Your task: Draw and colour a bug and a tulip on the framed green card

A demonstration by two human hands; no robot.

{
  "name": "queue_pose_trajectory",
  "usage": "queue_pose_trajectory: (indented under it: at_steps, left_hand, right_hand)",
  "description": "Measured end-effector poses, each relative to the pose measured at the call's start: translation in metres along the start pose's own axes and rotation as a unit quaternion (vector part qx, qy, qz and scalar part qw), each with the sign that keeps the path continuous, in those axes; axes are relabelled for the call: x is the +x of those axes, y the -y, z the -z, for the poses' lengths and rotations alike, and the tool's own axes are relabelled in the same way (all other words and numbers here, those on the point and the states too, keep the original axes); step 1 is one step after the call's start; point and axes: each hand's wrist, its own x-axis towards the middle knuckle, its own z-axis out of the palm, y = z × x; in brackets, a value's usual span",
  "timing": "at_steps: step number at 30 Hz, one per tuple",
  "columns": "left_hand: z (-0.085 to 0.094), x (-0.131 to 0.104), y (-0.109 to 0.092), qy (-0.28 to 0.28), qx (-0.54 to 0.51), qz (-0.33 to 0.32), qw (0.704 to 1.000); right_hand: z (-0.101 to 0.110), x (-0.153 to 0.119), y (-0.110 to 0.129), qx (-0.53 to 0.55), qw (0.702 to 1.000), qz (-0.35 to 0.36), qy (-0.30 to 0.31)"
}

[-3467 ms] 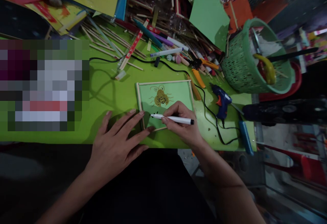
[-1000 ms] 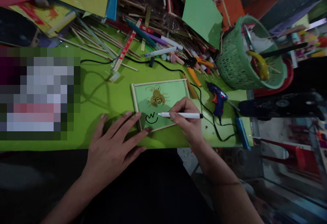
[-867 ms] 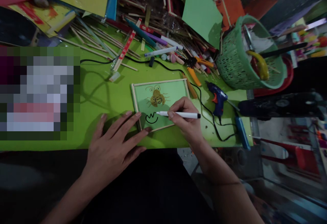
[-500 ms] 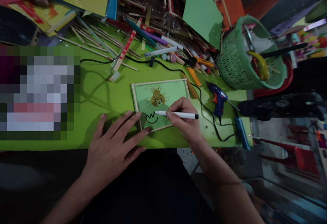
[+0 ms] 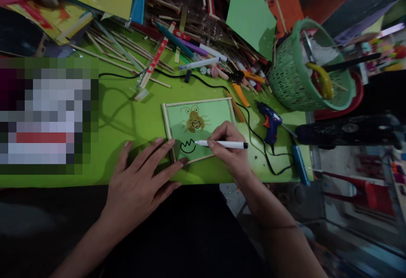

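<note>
A green card [image 5: 211, 113] edged with thin wooden sticks lies on the green table. It bears a brown bug figure [image 5: 195, 122] with eyes, feelers and legs. Below the bug is a black outline [image 5: 187, 146], rounded underneath with a zigzag top. My right hand [image 5: 230, 147] grips a white marker [image 5: 233, 144], its tip at the right end of the outline. Fingers spread, my left hand [image 5: 142, 176] lies flat, with fingertips on the card's lower left corner and left edge.
A blue glue gun [image 5: 269, 121] with its black cord lies to the right, near orange-handled pliers [image 5: 241, 94]. Behind it stands a green basket [image 5: 285, 75] holding tools. Wooden sticks [image 5: 120, 49], several markers [image 5: 199, 63] and coloured sheets [image 5: 250, 20] crowd the back. A blurred patch covers the left.
The marker tip has moved slightly down and right, and the zigzag line now reaches the right end of the curve. My left hand has hardly moved.
</note>
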Motion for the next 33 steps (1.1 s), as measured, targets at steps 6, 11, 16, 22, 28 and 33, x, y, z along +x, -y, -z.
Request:
queue_pose_trajectory:
  at_steps: [6,11,16,22,28,33]
  left_hand:
    - [0.0006,-0.0009,-0.0010,0.008,-0.017,0.016,1.000]
    - [-0.0001,-0.0015,-0.0012,0.009,-0.021,0.020,1.000]
    - [0.0003,-0.0007,-0.0008,0.001,-0.013,0.016,1.000]
    - [-0.0015,-0.0010,0.0013,-0.011,0.000,0.000,1.000]
    - [-0.0027,0.0023,-0.0029,-0.035,-0.004,0.024,0.999]
    - [-0.0042,0.0057,-0.0067,-0.068,-0.014,0.041,0.997]
  right_hand:
    - [0.0020,-0.0010,0.0005,0.009,1.000,-0.009,0.007]
    - [0.0028,-0.0012,-0.0002,0.014,1.000,-0.015,0.005]
    - [0.0036,-0.0011,-0.0028,0.018,1.000,-0.018,0.006]
    - [0.0023,0.0007,-0.0001,0.067,0.997,0.001,-0.027]
    - [0.0004,0.0018,0.0037,0.066,0.997,0.038,-0.025]
    - [0.0043,-0.0049,0.0046,0.078,0.997,0.008,0.000]
